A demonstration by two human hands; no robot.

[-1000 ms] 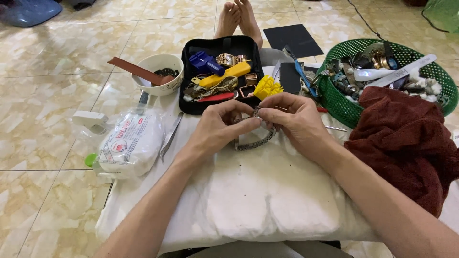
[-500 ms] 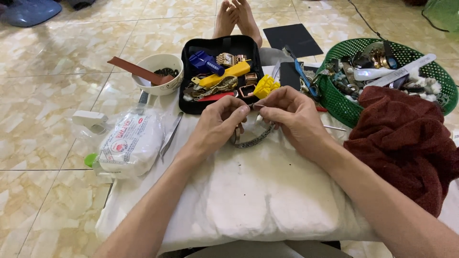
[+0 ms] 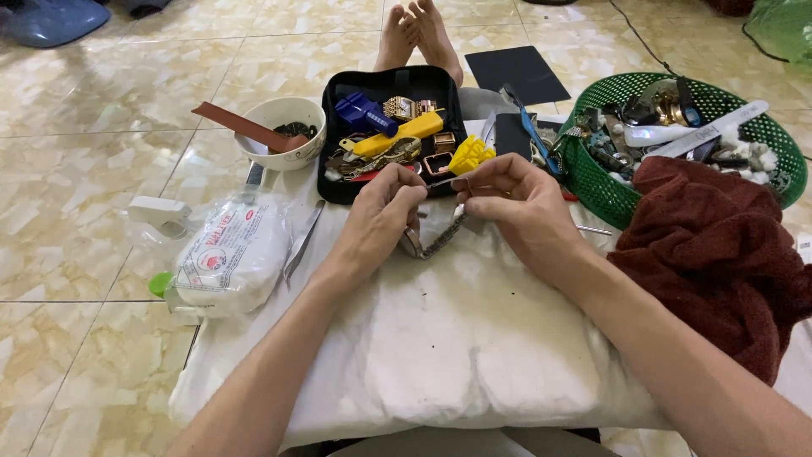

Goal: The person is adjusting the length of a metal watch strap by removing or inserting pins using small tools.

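Since half a second ago: metal watch band point(image 3: 440, 241) straightened from a loop, now slanting at centre frame.
Left hand point(image 3: 379, 216) pinching lower end; right hand point(image 3: 516, 199) gripping upper end and thin tool point(image 3: 447, 180). Behind: one black tool case point(image 3: 338, 182), one white bowl point(image 3: 279, 118), one green basket point(image 3: 592, 182). Right: one maroon cloth point(image 3: 719, 254). Left: one white packet point(image 3: 233, 258).

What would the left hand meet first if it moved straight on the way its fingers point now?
Probably the yellow plastic tool at the near edge of the black tool case. The left hand, holding the metal watch band, points up and right; depth is unclear.
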